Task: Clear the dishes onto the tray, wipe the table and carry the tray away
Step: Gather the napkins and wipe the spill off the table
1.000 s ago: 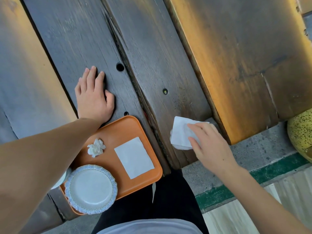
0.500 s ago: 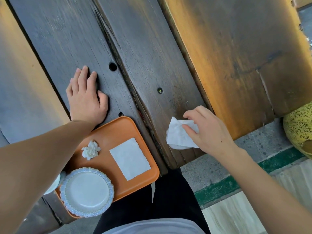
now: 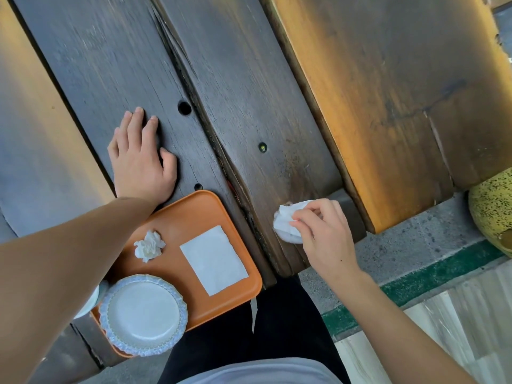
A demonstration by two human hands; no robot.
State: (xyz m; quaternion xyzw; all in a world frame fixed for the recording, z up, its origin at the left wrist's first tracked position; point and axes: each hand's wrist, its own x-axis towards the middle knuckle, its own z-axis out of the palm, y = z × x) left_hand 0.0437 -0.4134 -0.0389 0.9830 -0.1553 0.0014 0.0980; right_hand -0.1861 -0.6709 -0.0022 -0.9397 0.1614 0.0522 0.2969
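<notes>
Crockery comes nearest: a round, frilled-rim plate (image 3: 142, 314) at seven o'clock on the smooth orange tray (image 3: 194, 206), beside a crumpled napkin (image 3: 149, 245) and a flat one (image 3: 214, 259). At four o'clock the right hand (image 3: 322, 239), which lay flatter on the wiping tissue (image 3: 286, 224) a moment ago, now pinches it bunched, suggesting wiping nears its end. Farther, at ten o'clock, the left hand (image 3: 140, 159) rests spread on the grainy dark table (image 3: 249, 87).

dark wooden plank table (image 3: 249, 79), orange tray (image 3: 194, 214) just below the flat left hand (image 3: 140, 164), white tissue (image 3: 286, 224) under the right hand's (image 3: 324, 239) fingertips
</notes>
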